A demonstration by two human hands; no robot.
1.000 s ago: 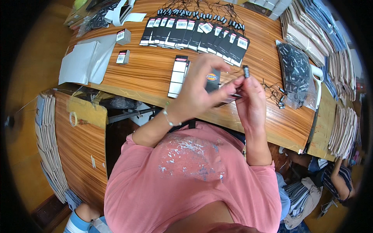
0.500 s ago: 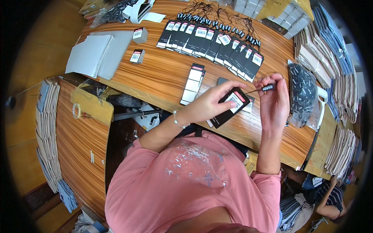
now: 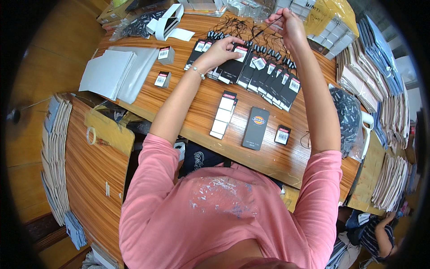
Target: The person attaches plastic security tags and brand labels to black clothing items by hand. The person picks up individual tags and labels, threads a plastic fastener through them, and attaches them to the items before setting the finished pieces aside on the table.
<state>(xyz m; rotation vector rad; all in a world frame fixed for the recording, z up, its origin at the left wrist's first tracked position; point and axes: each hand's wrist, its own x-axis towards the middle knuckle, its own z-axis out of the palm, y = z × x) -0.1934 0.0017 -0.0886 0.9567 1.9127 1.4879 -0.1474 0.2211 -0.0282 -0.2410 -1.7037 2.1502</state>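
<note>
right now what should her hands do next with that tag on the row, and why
Probably lower the right hand so the black string it pinches lies down beside the others. The left hand already presses the black tag flat onto the overlapping row of tags, while the string is lifted above the table.

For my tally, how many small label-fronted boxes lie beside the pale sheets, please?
2: the far box by the pale sheets' far corner, the near box closer to the person; others may be hidden.
</note>
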